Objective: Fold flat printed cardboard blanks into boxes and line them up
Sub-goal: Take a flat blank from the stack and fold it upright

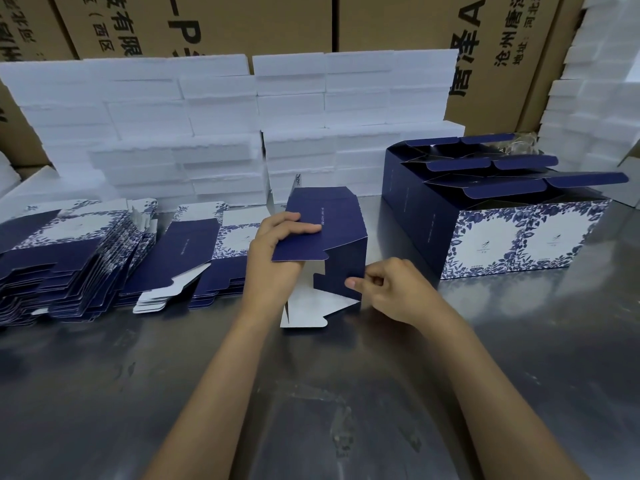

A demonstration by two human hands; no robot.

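Observation:
A half-folded navy box blank (341, 223) stands on the metal table (311, 393) in the middle, with white inner flaps hanging toward me. My left hand (277, 244) grips its upper navy panel, thumb on top. My right hand (384, 289) pinches its lower right side panel. Stacks of flat blue-and-white floral blanks (69, 258) lie to the left, and a second stack (207, 251) lies beside them. Several folded boxes (502, 209) stand in rows on the right, lids open.
White foam blocks (225, 126) are stacked along the back of the table and at the right (602, 98). Brown shipping cartons (398, 19) form a wall behind them.

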